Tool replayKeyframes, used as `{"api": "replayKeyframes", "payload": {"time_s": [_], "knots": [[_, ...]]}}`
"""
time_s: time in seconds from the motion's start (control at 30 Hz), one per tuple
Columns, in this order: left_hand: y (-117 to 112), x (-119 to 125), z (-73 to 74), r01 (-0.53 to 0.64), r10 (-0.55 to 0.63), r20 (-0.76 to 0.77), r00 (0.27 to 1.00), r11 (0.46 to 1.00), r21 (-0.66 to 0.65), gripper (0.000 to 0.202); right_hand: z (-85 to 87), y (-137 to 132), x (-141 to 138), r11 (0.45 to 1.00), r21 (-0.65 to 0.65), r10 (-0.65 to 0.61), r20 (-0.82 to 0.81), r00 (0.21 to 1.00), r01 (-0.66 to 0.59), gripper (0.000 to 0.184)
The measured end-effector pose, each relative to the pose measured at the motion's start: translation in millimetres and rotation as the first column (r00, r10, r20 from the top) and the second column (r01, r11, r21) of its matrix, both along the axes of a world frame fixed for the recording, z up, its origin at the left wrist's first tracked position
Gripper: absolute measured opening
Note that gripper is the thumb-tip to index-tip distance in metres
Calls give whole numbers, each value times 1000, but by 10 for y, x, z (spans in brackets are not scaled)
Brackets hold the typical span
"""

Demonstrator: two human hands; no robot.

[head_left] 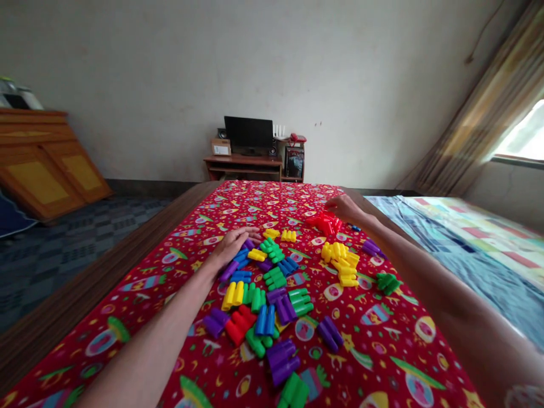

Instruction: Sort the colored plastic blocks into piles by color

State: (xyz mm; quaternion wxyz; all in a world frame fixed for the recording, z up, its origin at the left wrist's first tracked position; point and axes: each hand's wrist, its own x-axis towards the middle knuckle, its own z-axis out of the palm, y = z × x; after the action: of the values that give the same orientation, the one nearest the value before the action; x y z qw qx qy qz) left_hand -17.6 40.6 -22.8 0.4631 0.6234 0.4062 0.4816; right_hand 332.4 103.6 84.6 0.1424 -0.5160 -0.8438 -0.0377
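Observation:
My left hand lies at the far left edge of a mixed pile of plastic building blocks, its fingers stretched out, touching or just over a purple block. Close to it are a yellow block, a green block and blue blocks. My right hand is just above and behind a heap of red blocks, fingers loosely bent and slightly apart, with no block visible in them. Nearer me is a group of yellow blocks. A purple block and green blocks lie to its right.
A red patterned cloth covers the long table. To the right is a bed; a wooden cabinet stands at the left. Against the wall, a desk holds a monitor and a red telephone.

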Motion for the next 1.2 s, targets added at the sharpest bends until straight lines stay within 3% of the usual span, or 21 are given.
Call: {"api": "replayKeyframes", "payload": {"time_s": [0.1,0.2,0.4,0.47,0.53,0.57,0.63,0.73,0.77,0.8,0.83,0.93,1.0,1.13,1.2], "knots": [[-12,2,11,6,-6,-5,1000,1000,-1,43,-89,89,15,998,-67,23,67,997,-19,33],[-20,1,12,-5,5,-3,1000,1000,0,42,-125,95,17,999,-32,-16,90,996,19,35],[9,-11,-12,6,-6,5,1000,1000,-16,42,-1,-6,-28,998,37,-54,61,997,52,33],[11,-6,-8,5,-5,5,1000,1000,-15,42,69,-151,-165,999,50,13,-5,1000,-13,31],[-2,8,10,1,-1,-7,1000,1000,-11,41,119,-404,-396,983,38,182,-75,980,-180,30],[-14,17,22,-5,5,-15,1000,1000,-2,41,129,-571,-537,956,23,294,-102,950,-293,29],[-44,37,49,-19,20,-29,999,1000,21,39,108,-965,-837,838,-34,535,-136,834,-544,28],[-84,60,79,-31,32,-34,999,999,30,37,-46,-1562,-1235,530,-178,836,-52,546,-829,23],[-91,64,85,-30,31,-33,999,999,23,37,-131,-1722,-1339,472,-211,875,-2,483,-856,22],[-93,64,88,-28,29,-32,999,999,16,37,-228,-1852,-1427,464,-209,885,59,463,-861,22],[-93,63,89,-27,27,-31,999,1000,13,37,-329,-1951,-1501,490,-180,871,125,474,-853,22],[-76,52,87,-16,17,-36,999,1000,22,38,-583,-2084,-1653,608,-40,773,257,580,-793,19],[-64,44,86,-12,13,-43,999,999,30,39,-635,-2085,-1710,610,-37,767,277,579,-791,17],[-59,35,91,-4,7,-67,998,999,51,39,-406,-2007,-1705,498,-223,867,149,475,-838,17],[-56,33,93,-8,12,-70,997,998,62,39,-226,-1911,-1618,481,-209,871,-3,492,-852,21]]}}
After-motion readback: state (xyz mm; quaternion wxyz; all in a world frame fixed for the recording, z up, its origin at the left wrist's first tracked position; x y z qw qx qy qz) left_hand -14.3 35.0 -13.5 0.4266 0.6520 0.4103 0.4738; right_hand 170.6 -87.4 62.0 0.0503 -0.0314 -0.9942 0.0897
